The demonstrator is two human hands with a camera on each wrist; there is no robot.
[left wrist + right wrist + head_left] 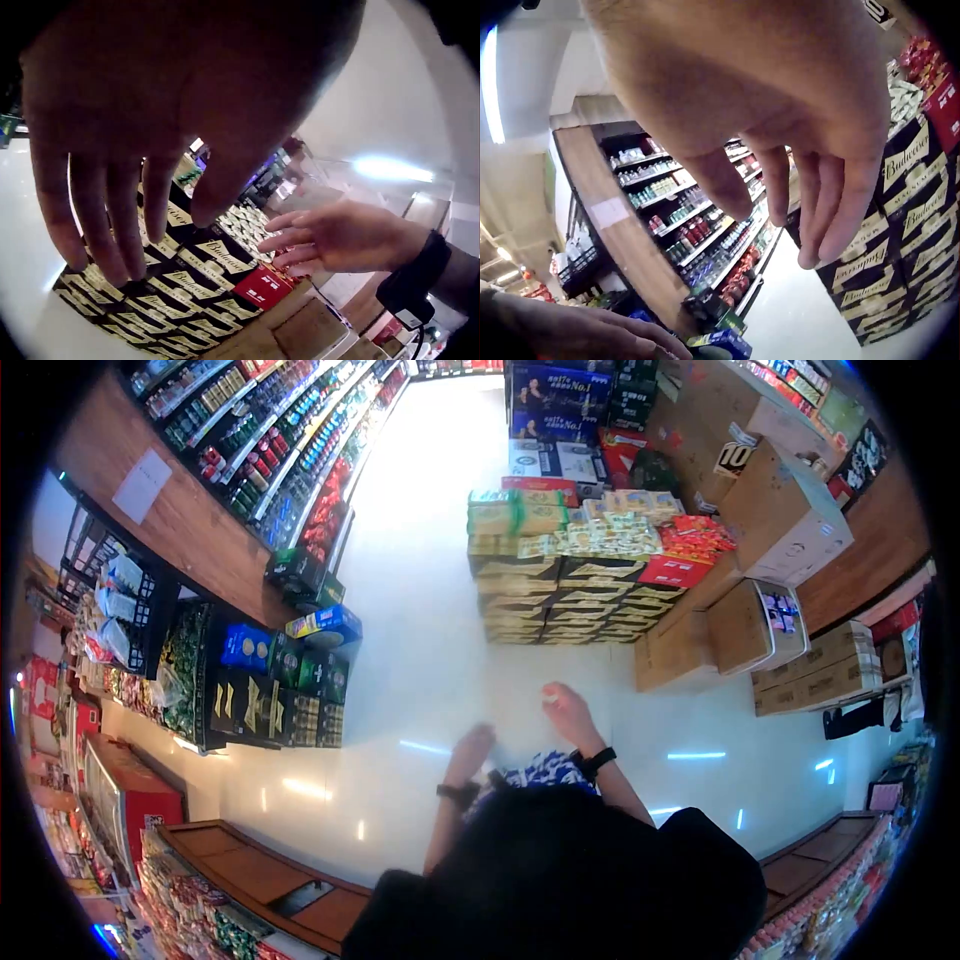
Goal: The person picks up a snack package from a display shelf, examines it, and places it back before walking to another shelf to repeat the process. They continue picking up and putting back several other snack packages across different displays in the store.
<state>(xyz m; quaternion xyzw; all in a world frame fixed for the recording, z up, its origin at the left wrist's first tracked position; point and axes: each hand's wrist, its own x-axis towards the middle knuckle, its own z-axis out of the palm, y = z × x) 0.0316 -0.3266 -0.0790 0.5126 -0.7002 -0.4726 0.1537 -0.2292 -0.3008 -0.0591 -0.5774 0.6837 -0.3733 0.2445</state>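
My left hand (pixel 472 748) is held out in front of the body, above the shop floor, with nothing in it. In the left wrist view that hand (pixel 150 97) has its fingers extended and slightly apart. To its right, my right hand (pixel 568 715) is also raised and holds nothing; its fingers (pixel 832 202) hang relaxed in the right wrist view. Both wrists wear dark bands. Ahead of the hands stands a stack of black and gold Budweiser cartons (pixel 570 605), out of reach of the fingers. Small wrapped packets (pixel 610 535) lie on top.
Drink shelves (pixel 265 455) run along the left side of a pale aisle floor (pixel 420 480). More cartons (pixel 265 705) are piled at left. Brown cardboard boxes (pixel 685 650) stand at right. Wooden-edged counters (pixel 260 870) curve around behind the person. A red chest (pixel 130 790) sits far left.
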